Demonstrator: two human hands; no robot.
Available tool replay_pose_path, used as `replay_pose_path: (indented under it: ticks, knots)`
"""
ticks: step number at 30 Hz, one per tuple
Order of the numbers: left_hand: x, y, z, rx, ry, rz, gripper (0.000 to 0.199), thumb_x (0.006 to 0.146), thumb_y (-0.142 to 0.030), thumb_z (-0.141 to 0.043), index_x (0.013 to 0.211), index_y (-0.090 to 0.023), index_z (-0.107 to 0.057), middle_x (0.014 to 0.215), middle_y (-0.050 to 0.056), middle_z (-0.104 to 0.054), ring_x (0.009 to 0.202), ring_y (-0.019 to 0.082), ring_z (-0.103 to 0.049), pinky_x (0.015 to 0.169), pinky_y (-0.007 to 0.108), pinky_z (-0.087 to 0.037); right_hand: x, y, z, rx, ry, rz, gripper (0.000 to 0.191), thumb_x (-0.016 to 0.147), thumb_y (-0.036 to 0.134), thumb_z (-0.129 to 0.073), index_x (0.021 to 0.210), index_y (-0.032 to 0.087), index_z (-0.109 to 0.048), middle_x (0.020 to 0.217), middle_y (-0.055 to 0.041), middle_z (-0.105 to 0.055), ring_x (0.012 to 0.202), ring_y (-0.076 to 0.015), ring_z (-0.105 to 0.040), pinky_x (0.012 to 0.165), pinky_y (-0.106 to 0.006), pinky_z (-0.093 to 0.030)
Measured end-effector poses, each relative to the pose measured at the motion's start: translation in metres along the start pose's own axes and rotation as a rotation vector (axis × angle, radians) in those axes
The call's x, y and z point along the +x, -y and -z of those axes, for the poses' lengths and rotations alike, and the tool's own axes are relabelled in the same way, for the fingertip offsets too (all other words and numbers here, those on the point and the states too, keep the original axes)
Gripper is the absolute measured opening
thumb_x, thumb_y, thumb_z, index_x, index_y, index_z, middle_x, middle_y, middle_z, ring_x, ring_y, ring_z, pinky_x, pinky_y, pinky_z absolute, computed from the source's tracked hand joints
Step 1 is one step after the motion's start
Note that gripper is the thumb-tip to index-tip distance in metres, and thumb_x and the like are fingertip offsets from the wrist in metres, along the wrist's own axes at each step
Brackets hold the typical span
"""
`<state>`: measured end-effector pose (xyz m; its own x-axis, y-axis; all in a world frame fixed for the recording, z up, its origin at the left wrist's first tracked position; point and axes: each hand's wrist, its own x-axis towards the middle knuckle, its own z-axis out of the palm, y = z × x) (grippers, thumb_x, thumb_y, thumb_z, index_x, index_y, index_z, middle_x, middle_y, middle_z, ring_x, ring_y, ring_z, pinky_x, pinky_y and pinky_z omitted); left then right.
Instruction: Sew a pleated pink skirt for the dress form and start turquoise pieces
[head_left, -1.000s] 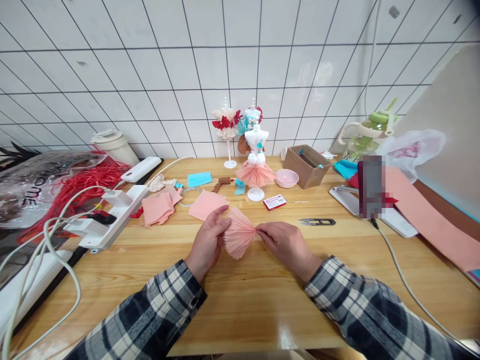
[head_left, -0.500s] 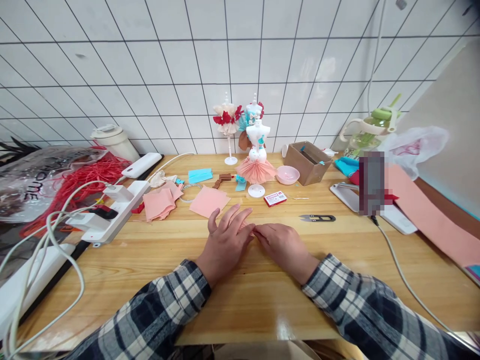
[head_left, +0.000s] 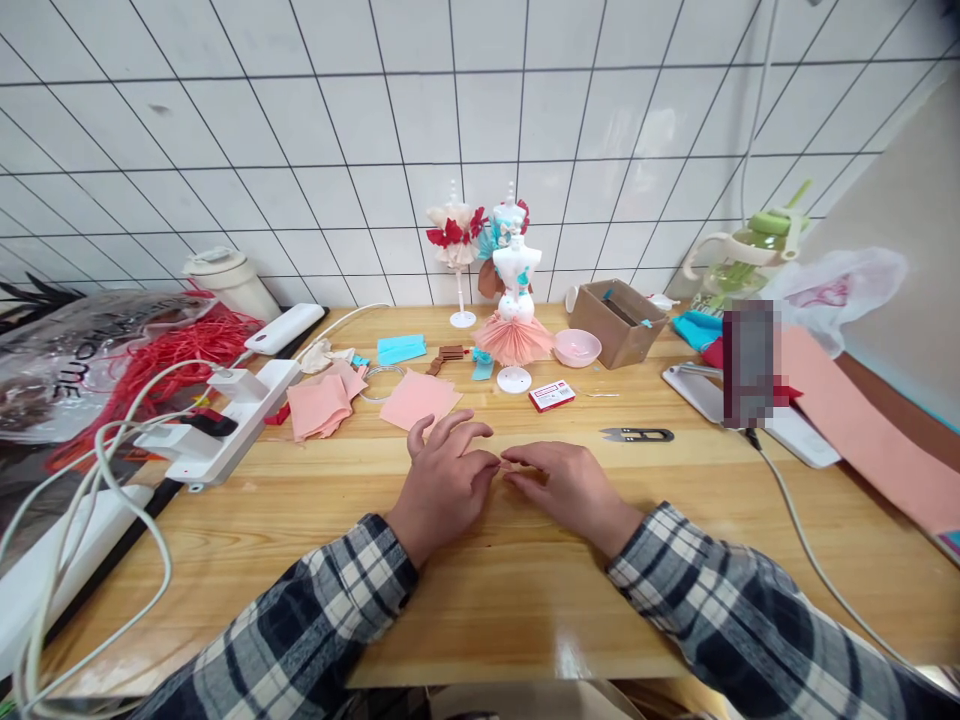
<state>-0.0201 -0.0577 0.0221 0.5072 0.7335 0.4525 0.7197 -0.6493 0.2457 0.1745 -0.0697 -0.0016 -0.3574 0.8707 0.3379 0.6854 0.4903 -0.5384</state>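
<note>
Over the middle of the table, my left hand (head_left: 448,490) pinches a tiny pink piece (head_left: 507,466) between thumb and forefinger, its other fingers raised and spread. Most of that piece is hidden by the fingertips. My right hand (head_left: 566,490) comes in from the other side, thumb and forefinger a little apart beside the pink piece. A pink paper-like square (head_left: 420,400) lies just beyond the left hand. Behind stands a small white dress form (head_left: 517,270) wearing a pleated pink skirt (head_left: 513,340).
Thread snips (head_left: 637,435) and a small red-and-white box (head_left: 551,396) lie right of centre. A pink bowl (head_left: 577,347) and a cardboard box (head_left: 616,325) stand behind. More pink squares (head_left: 322,400) and a power strip (head_left: 232,420) with cables are left.
My fingertips have drawn slightly apart. The right thumb and forefinger have parted, and the left hand has shifted a little left. Less pink material shows between the hands.
</note>
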Motion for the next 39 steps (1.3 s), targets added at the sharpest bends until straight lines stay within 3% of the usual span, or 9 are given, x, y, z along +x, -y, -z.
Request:
replay_pose_path:
  ticks: [7, 13, 21, 26, 34, 37, 39]
  knots:
    - [0.001, 0.0, 0.001, -0.037, 0.047, -0.01, 0.017, 0.084, -0.02, -0.056, 0.08, -0.026, -0.072, 0.102, 0.005, -0.068, 0.116, 0.028, -0.052, 0.105, 0.055, -0.014, 0.0, 0.0, 0.002, -0.14, 0.042, 0.085, 0.024, 0.094, 0.034, -0.049, 0.092, 0.024, -0.07, 0.085, -0.0018, -0.074, 0.075, -0.0134, -0.066, 0.069, -0.023, -0.046]
    - [0.0, 0.003, 0.003, -0.056, 0.12, -0.051, 0.016, 0.083, -0.023, -0.057, 0.084, -0.027, -0.072, 0.109, 0.005, -0.066, 0.119, 0.03, -0.048, 0.106, 0.059, -0.008, -0.002, 0.003, 0.004, -0.297, 0.087, 0.158, 0.02, 0.094, 0.025, -0.049, 0.089, 0.02, -0.068, 0.08, -0.004, -0.072, 0.073, -0.0137, -0.065, 0.065, -0.023, -0.044]
    - [-0.002, 0.007, 0.007, -0.128, 0.175, -0.038, 0.022, 0.082, -0.016, -0.055, 0.085, -0.03, -0.072, 0.113, 0.003, -0.064, 0.12, 0.028, -0.046, 0.107, 0.06, -0.007, -0.003, 0.003, 0.0, -0.321, 0.069, 0.255, 0.016, 0.093, 0.019, -0.049, 0.087, 0.019, -0.064, 0.078, -0.0023, -0.069, 0.071, -0.0138, -0.063, 0.064, -0.024, -0.044]
    - [-0.001, 0.008, 0.007, -0.156, 0.184, -0.023, 0.014, 0.079, -0.02, -0.062, 0.085, -0.029, -0.072, 0.116, 0.004, -0.064, 0.119, 0.03, -0.047, 0.107, 0.061, -0.008, -0.005, 0.002, -0.001, -0.353, 0.076, 0.286, 0.012, 0.091, 0.017, -0.051, 0.087, 0.02, -0.062, 0.076, -0.002, -0.067, 0.069, -0.0143, -0.06, 0.062, -0.026, -0.044]
    - [0.0, 0.01, 0.009, -0.13, 0.165, -0.093, 0.022, 0.083, -0.014, -0.057, 0.082, -0.029, -0.072, 0.106, 0.0, -0.068, 0.115, 0.026, -0.051, 0.107, 0.057, -0.009, -0.004, 0.005, -0.002, -0.222, 0.055, 0.222, 0.019, 0.094, 0.026, -0.049, 0.087, 0.021, -0.066, 0.077, -0.0016, -0.07, 0.07, -0.0137, -0.064, 0.064, -0.024, -0.046]
    - [0.0, 0.01, 0.011, -0.127, 0.137, -0.07, 0.02, 0.082, -0.015, -0.057, 0.079, -0.028, -0.071, 0.103, 0.001, -0.068, 0.113, 0.026, -0.052, 0.106, 0.056, -0.013, 0.005, -0.013, 0.014, -0.085, 0.048, 0.171, 0.019, 0.091, 0.035, -0.053, 0.101, 0.023, -0.065, 0.09, -0.0032, -0.071, 0.082, -0.0154, -0.065, 0.072, -0.026, -0.05]
    - [0.001, 0.01, 0.011, -0.128, 0.12, -0.067, 0.018, 0.082, -0.017, -0.057, 0.077, -0.027, -0.071, 0.101, 0.002, -0.068, 0.111, 0.026, -0.053, 0.106, 0.055, -0.016, 0.015, -0.035, 0.03, -0.101, -0.057, 0.001, 0.035, 0.089, 0.038, -0.055, 0.119, 0.021, -0.057, 0.101, -0.0069, -0.069, 0.089, -0.0185, -0.064, 0.077, -0.031, -0.051]
